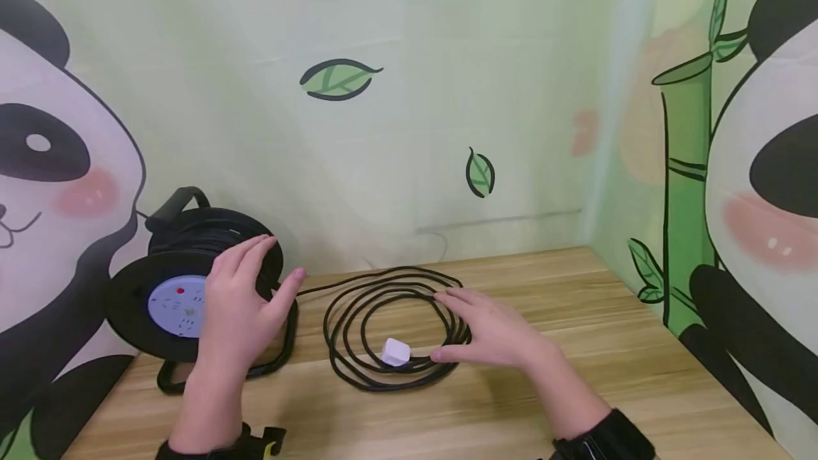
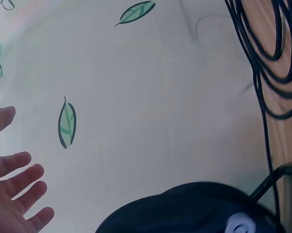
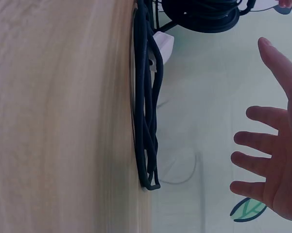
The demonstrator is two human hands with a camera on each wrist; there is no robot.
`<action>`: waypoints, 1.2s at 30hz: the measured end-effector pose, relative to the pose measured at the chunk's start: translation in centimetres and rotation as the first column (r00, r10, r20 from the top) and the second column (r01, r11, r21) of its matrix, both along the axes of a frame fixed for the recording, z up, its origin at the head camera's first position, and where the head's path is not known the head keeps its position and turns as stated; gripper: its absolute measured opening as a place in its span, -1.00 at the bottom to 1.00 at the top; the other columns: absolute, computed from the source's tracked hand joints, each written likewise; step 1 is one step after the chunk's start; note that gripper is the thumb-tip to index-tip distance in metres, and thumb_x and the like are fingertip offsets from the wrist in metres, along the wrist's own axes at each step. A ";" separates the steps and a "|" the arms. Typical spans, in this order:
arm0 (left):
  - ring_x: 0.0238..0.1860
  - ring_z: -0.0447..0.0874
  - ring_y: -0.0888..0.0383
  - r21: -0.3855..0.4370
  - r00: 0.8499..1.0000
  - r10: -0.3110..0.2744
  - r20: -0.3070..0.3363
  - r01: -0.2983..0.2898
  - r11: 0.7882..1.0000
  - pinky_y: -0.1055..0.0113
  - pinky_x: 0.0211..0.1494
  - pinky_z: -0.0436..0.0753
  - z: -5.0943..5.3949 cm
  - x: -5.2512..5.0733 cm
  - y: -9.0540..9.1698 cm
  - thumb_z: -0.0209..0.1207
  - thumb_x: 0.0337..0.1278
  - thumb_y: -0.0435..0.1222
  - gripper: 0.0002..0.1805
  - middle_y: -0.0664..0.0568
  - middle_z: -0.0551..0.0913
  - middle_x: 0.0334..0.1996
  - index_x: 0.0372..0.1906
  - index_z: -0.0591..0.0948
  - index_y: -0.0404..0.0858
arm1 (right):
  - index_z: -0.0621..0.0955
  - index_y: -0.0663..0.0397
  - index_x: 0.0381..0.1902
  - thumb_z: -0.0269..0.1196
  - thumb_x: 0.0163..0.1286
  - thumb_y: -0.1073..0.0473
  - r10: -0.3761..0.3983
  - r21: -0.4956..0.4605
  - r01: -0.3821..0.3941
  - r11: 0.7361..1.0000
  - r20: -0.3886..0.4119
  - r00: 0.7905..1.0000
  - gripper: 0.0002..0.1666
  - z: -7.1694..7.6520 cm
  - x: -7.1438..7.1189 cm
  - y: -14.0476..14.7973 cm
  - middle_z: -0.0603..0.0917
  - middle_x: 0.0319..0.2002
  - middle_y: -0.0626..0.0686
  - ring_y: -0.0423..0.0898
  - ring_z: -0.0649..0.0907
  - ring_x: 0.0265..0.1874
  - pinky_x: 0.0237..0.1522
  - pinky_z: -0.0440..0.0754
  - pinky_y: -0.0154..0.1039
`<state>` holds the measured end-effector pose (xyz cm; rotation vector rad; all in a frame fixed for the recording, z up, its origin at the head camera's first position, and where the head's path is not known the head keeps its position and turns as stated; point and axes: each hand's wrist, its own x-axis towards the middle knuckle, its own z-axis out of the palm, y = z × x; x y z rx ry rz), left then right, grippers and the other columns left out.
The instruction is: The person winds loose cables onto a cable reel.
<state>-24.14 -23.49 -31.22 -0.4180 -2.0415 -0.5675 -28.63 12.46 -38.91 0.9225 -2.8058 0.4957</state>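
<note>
A black cable reel (image 1: pixel 131 311) with a pale blue socket face (image 1: pixel 172 307) and a red button stands at the left of the table. My left hand (image 1: pixel 239 304) is raised in front of its right side, fingers apart and holding nothing; it covers part of the socket face. Black cable lies in a loose coil (image 1: pixel 455 336) mid-table, one strand running back to the reel. Inside the coil's near edge rests a white plug (image 1: pixel 395 352). Over the coil's right side hovers my right hand (image 1: pixel 488 329), its spread fingers (image 3: pixel 255 141) apart from the cable in the right wrist view.
The wooden table (image 1: pixel 543 403) ends at a pale green cloth backdrop (image 1: pixel 409 162) with printed leaves, pandas and bamboo. A carrying handle (image 1: pixel 169 208) sticks up from the top of the reel, and a black tube stand (image 1: pixel 290 339) supports it.
</note>
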 end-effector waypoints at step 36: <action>0.17 0.20 -0.53 -0.370 0.653 0.556 0.514 -0.416 0.831 -0.41 0.19 0.28 10.5 -7.6 -8.7 -0.02 0.40 0.22 -0.05 -0.60 0.28 0.22 0.31 0.28 -0.64 | 0.27 -0.28 0.58 0.12 0.07 -0.75 0.049 -0.012 -0.049 0.999 0.072 0.996 0.23 0.0 0.1 -2.3 0.25 0.55 0.00 0.09 0.35 0.45 0.30 0.39 0.16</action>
